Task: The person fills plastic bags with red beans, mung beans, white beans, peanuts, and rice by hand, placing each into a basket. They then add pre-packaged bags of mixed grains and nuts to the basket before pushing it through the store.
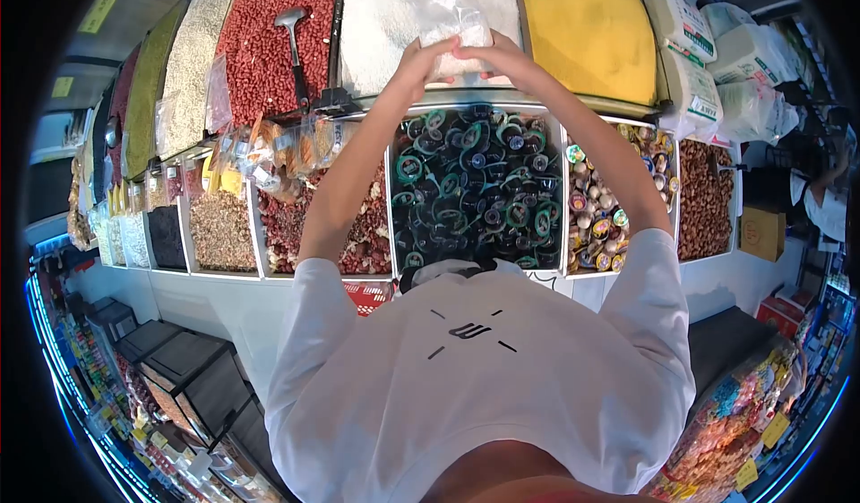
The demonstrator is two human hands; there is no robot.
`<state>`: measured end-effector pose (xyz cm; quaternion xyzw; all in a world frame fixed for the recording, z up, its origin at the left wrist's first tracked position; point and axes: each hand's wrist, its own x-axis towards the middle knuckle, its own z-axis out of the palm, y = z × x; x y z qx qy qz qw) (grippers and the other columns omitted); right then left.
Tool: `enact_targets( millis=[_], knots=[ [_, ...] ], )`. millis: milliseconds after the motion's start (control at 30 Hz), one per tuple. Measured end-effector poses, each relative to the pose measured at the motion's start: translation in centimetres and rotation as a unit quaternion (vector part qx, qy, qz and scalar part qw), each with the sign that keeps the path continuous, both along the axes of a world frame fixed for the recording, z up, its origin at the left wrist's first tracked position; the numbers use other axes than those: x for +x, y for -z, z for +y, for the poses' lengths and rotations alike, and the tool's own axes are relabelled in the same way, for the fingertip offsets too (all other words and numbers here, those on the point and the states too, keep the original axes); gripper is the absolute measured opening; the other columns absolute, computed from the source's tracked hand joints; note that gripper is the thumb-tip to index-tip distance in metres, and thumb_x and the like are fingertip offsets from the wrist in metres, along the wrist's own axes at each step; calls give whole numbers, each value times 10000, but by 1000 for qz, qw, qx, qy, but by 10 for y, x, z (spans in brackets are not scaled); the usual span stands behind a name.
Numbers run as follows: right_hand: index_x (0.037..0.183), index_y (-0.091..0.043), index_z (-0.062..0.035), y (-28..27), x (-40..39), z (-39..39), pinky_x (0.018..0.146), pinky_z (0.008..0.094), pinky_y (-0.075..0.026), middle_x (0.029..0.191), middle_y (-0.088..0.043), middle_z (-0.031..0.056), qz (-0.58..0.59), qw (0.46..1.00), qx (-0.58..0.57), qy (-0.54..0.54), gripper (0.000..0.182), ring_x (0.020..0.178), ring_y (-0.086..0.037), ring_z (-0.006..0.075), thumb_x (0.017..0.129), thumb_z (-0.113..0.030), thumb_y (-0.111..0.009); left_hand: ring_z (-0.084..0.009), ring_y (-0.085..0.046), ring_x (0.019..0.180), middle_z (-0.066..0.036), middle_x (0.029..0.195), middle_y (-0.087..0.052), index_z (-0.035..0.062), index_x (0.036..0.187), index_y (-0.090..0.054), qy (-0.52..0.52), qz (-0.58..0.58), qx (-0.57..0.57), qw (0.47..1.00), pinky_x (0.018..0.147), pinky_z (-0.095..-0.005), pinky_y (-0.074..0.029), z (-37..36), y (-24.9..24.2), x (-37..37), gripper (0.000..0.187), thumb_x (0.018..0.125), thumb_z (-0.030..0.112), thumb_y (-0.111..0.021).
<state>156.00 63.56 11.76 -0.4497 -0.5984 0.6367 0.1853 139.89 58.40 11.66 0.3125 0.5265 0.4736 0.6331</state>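
From the head camera I look down over a white T-shirt and two bare arms stretched out ahead of me. My left hand (419,55) and right hand (498,55) meet above the display, both closed on a clear, crinkled plastic bag of white grains (448,21), fingers pinching its lower part from either side. The bag is held upright over the bin of white grain (381,19) in the back row.

Just left of that, a bin of red-brown peanuts (260,37) carries a metal scoop (293,42) with its handle pointing toward me. To the right lies a bin of fine yellow meal (591,28). In the nearer row, under my forearms, a white-walled compartment (475,180) is packed with small dark cups with green-rimmed lids; beside it on the right are mixed round packaged sweets (598,207), then brown nuts (706,198).

The room is a crowded shop: stacked white sacks (708,55) at upper right, shelves of colourful packets along both lower edges, and another person in white (820,203) at the far right.
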Motion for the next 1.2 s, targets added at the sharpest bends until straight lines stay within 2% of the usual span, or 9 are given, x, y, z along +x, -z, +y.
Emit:
enact_targets(
  millis=[200,300,467,533,600,667,900,1067,1200],
  knots=[
    [1100,-501,-62,1,-30,51,588,207,-443,1001,-551,36,-15,1000,-2,9,640,748,-555,103,650,-471,-701,-182,-573,833,-93,991,-569,45,1111,-511,-29,34,-31,999,580,-303,-483,64,26,-28,523,772,429,-617],
    [969,-553,10,2,-41,71,475,190,-441,763,-580,55,-8,1000,14,-7,583,573,-543,88,703,-500,-649,-130,-578,780,-42,938,-593,101,1096,-522,-19,35,-53,998,557,-269,-474,80,17,-38,440,837,456,-522],
    [947,-568,23,1,-51,101,450,195,-454,708,-566,66,-18,1000,1,9,563,555,-535,73,752,-504,-597,-166,-602,778,-62,990,-594,83,1135,-476,55,-25,-12,998,630,-227,-497,93,-2,-56,441,897,449,-410],
    [965,-555,52,2,-54,116,526,234,-484,745,-584,87,-19,999,-36,31,587,616,-560,118,771,-502,-584,-191,-607,789,-77,979,-593,53,1118,-477,41,-32,37,998,708,-241,-518,92,-9,-57,446,911,436,-379],
    [942,-597,30,-2,-55,130,482,286,-447,710,-590,89,-100,995,0,12,423,553,-545,174,907,-355,-426,-201,-607,796,-91,940,-598,33,1082,-468,30,-76,24,996,756,-277,-529,94,-10,-61,301,905,276,-464],
    [934,-590,33,3,-54,138,401,300,-399,654,-559,80,-36,999,17,28,497,469,-490,161,903,-423,-394,-287,-600,867,-161,1018,-586,37,1216,-439,48,-101,1,994,789,-391,-475,105,-1,-68,447,931,357,-313],
    [1040,-515,79,15,-54,165,569,353,-490,877,-584,152,-14,997,18,67,448,695,-572,224,935,-321,-343,-299,-588,853,-238,1068,-544,-31,1254,-364,89,-103,24,990,787,-395,-473,119,5,-85,514,931,363,-295],
    [994,-525,58,-2,-53,163,558,342,-480,828,-578,136,-31,996,19,78,372,659,-558,209,911,-265,-359,-214,-573,660,-131,763,-587,-24,927,-554,-30,70,64,995,594,-331,-480,127,12,-92,301,889,225,-390],
    [872,-556,33,-22,-55,143,527,304,-446,722,-564,95,1,992,57,109,254,608,-529,174,849,-193,-442,-165,-508,532,-71,623,-533,17,720,-542,-87,97,101,986,476,-296,-422,128,4,-89,213,841,146,-425]
  ],
)
